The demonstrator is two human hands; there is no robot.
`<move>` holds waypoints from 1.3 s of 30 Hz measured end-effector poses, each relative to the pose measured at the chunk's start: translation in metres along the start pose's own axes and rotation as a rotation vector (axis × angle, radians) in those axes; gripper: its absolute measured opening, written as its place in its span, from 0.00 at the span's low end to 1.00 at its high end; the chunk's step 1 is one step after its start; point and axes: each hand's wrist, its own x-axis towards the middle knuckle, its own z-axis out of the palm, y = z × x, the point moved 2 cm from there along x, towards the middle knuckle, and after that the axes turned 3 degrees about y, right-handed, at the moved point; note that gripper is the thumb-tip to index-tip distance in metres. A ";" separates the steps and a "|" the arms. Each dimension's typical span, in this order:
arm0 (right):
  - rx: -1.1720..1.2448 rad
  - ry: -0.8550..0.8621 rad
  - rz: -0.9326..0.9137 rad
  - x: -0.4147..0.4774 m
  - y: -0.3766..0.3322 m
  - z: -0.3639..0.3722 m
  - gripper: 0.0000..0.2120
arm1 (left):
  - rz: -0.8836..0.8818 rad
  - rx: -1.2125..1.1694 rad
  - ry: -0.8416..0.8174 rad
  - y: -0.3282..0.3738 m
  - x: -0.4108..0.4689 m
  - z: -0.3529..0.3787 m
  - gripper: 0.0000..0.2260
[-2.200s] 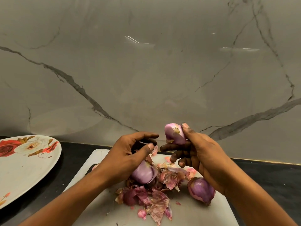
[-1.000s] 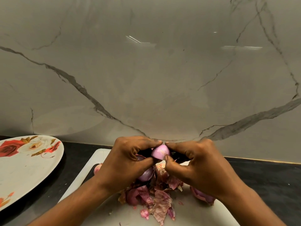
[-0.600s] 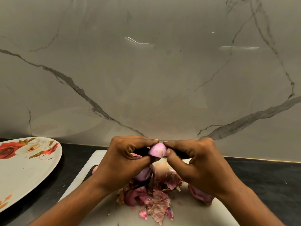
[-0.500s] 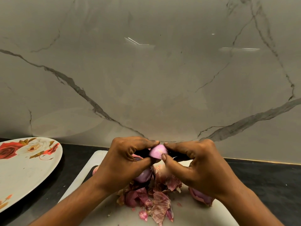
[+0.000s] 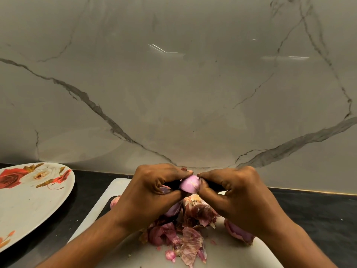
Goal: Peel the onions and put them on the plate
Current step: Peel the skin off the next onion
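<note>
Above the white cutting board [image 5: 116, 190], the left hand [image 5: 152, 192] and right hand [image 5: 237, 198] both pinch one smooth, glossy pink onion [image 5: 190, 186] between thumb and fingers. Papery skins [image 5: 191, 242] heap on the board. A rounded purple onion [image 5: 237, 232] lies at its right edge, and the oval floral plate [image 5: 29, 200] sits to its left.

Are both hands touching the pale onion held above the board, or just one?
Touching, both. The head view shows the left hand and the right hand each pinching the onion between forefinger and thumb, from either side, with no gap.
</note>
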 end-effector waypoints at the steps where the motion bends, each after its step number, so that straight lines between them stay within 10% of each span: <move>1: 0.030 0.018 0.010 0.000 -0.001 -0.001 0.13 | -0.002 -0.005 0.014 0.000 0.000 -0.001 0.13; 39: 0.083 0.228 0.116 0.005 0.009 -0.007 0.05 | -0.048 -0.032 0.057 -0.007 -0.001 -0.003 0.16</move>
